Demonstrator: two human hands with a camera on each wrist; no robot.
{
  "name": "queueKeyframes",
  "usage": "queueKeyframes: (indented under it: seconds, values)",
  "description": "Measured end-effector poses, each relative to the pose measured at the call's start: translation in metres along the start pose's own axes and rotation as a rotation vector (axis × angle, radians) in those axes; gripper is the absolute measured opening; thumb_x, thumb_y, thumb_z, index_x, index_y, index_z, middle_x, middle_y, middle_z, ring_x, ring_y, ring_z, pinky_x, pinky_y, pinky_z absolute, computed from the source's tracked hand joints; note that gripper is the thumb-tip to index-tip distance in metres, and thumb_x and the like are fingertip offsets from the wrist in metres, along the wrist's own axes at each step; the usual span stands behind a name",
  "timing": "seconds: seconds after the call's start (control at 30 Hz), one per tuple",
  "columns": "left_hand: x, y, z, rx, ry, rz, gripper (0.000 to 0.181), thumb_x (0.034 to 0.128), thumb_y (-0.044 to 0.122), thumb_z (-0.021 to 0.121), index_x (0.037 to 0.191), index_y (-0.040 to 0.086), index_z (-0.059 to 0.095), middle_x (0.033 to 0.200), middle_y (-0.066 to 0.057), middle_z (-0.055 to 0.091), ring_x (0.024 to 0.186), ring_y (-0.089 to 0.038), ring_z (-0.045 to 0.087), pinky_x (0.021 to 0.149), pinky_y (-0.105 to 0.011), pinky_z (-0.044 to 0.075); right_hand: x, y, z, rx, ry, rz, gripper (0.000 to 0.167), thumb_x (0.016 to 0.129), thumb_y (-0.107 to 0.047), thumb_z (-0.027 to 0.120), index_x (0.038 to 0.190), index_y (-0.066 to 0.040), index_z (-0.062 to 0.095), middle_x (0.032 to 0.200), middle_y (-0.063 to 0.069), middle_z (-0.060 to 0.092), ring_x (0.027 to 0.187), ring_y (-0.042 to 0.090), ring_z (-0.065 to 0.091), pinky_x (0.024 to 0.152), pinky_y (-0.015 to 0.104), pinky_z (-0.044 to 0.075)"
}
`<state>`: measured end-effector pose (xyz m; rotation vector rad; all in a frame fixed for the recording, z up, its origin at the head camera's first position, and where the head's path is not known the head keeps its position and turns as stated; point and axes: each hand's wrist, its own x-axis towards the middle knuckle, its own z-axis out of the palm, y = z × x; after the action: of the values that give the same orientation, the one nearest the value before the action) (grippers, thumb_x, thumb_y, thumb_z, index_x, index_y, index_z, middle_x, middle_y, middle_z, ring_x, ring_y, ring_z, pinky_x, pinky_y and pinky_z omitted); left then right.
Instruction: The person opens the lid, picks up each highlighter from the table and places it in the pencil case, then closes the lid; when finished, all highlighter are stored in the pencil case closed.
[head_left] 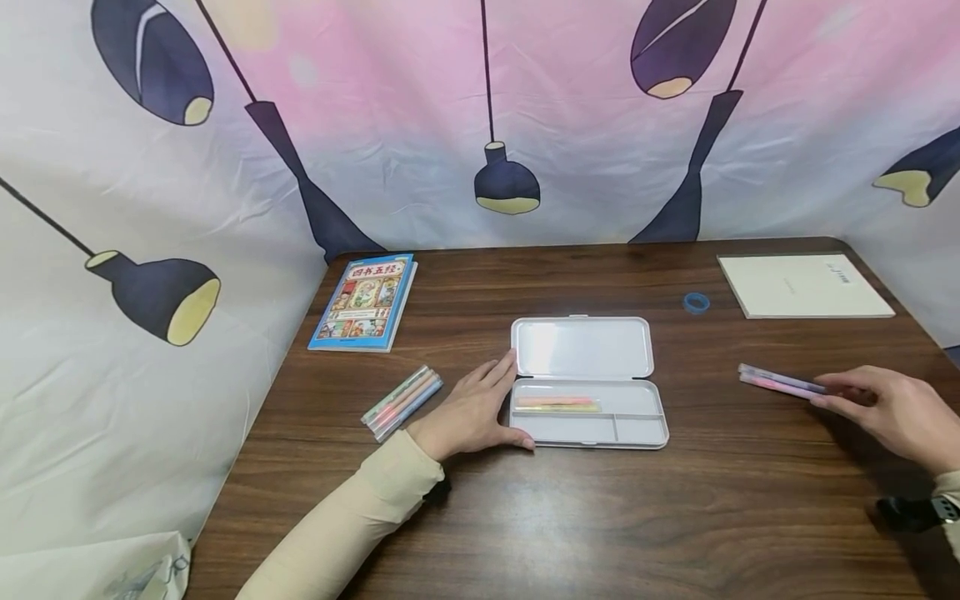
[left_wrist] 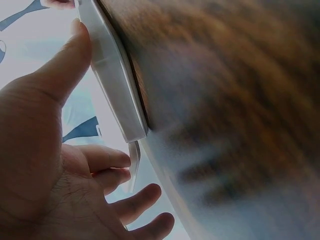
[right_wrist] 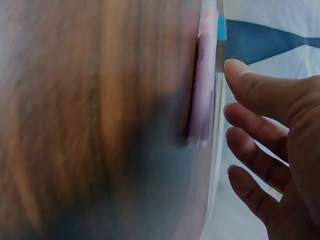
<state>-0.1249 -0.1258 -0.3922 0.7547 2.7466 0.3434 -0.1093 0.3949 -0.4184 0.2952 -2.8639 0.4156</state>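
Note:
A white pencil case (head_left: 641,429) lies with its lid (head_left: 585,348) folded back; an orange and a yellow pen (head_left: 558,404) rest in its long upper compartment. My left hand (head_left: 472,408) is at the case's left side, fingers extended along it and thumb by the near corner. In the left wrist view the case's side wall (left_wrist: 112,85) shows beside the thumb. To the right, a pink and a purple pen (head_left: 780,382) lie side by side on the table. My right hand (head_left: 892,408) hovers over their right end; the right wrist view shows a gap between fingertips and pens.
Several coloured pens (head_left: 402,402) lie together left of my left hand. A blue illustrated book (head_left: 363,304) is at the back left. At the back right are a blue ring (head_left: 696,302) and a white flat pad (head_left: 802,287). A printed curtain (head_left: 420,167) hangs behind the table.

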Motion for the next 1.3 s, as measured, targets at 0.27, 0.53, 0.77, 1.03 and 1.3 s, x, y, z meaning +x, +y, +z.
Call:
queueKeyframes:
  seconds: [0.27, 0.53, 0.77, 1.03, 1.3]
  values:
    - [0.000, -0.001, 0.000, -0.005, 0.005, 0.004, 0.116, 0.0786, 0.068, 0.071, 0.160, 0.006, 0.015, 0.168, -0.005, 0.002, 0.151, -0.034, 0.017, 0.120, -0.051, 0.020, -0.009, 0.010, 0.006, 0.008, 0.044, -0.028, 0.028, 0.078, -0.017, 0.084, 0.095, 0.003, 0.075, 0.079, 0.008, 0.066, 0.063, -0.005, 0.037, 0.052, 0.026, 0.035]
    - [0.000, -0.001, 0.001, -0.008, 0.002, 0.001, 0.116, 0.0788, 0.068, 0.070, 0.160, 0.007, 0.015, 0.168, -0.005, 0.002, 0.151, -0.034, 0.017, 0.119, -0.052, 0.021, -0.008, 0.011, 0.008, 0.025, 0.054, -0.026, 0.025, 0.078, -0.014, 0.084, 0.095, 0.002, 0.075, 0.080, 0.007, 0.065, 0.063, -0.005, 0.037, 0.052, 0.025, 0.035]
    - [0.000, 0.000, 0.000, 0.005, 0.000, 0.004, 0.116, 0.0788, 0.067, 0.071, 0.160, 0.006, 0.015, 0.168, -0.006, 0.002, 0.151, -0.035, 0.017, 0.119, -0.052, 0.021, -0.008, 0.013, 0.012, 0.022, 0.045, -0.021, 0.024, 0.076, -0.013, 0.085, 0.093, 0.001, 0.075, 0.080, 0.007, 0.064, 0.062, -0.004, 0.036, 0.052, 0.026, 0.034]
    - [-0.001, -0.001, 0.000, 0.003, 0.013, 0.011, 0.116, 0.0782, 0.068, 0.071, 0.159, 0.006, 0.016, 0.168, -0.006, 0.003, 0.151, -0.035, 0.018, 0.119, -0.052, 0.022, -0.010, 0.016, 0.015, 0.025, 0.063, -0.036, 0.025, 0.076, -0.013, 0.085, 0.094, 0.001, 0.075, 0.082, 0.010, 0.066, 0.063, -0.006, 0.037, 0.052, 0.026, 0.035]
    - [0.000, -0.001, 0.001, -0.009, 0.004, 0.004, 0.116, 0.0782, 0.067, 0.071, 0.160, 0.007, 0.014, 0.168, -0.004, 0.001, 0.151, -0.034, 0.016, 0.120, -0.051, 0.020, -0.012, 0.017, 0.018, 0.022, 0.057, -0.045, 0.027, 0.075, -0.014, 0.085, 0.095, 0.001, 0.075, 0.080, 0.007, 0.064, 0.062, -0.004, 0.036, 0.051, 0.024, 0.033]
